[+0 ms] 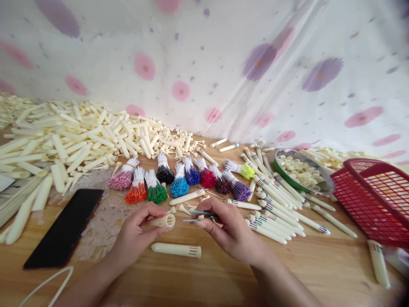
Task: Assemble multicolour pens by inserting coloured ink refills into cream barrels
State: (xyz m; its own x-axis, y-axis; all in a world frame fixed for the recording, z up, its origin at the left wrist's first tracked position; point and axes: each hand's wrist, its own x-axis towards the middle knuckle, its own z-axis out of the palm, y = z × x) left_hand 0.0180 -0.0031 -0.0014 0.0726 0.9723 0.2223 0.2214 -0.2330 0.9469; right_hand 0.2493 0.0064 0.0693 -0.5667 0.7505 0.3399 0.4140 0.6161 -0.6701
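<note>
My left hand (140,230) is closed on a cream slotted pen part (166,220), its round open end turned toward my right hand. My right hand (228,230) pinches teal tweezers (200,212), whose two prongs stand apart and point left, close to the slotted part. Something small and whitish shows at the right fingertips; I cannot make out what it is. Below both hands, a cream pen barrel (175,250) with slots at its right end lies on the wooden table (204,281). Another slotted barrel (187,198) lies just beyond the hands.
Tied bundles of pen refills with coloured ends (156,187) stand in rows behind the hands. Loose barrels (79,136) heap at left, beside a black phone (65,228). Assembled pens (277,204), a green-sided bowl (303,170) and a red basket (373,196) are at right.
</note>
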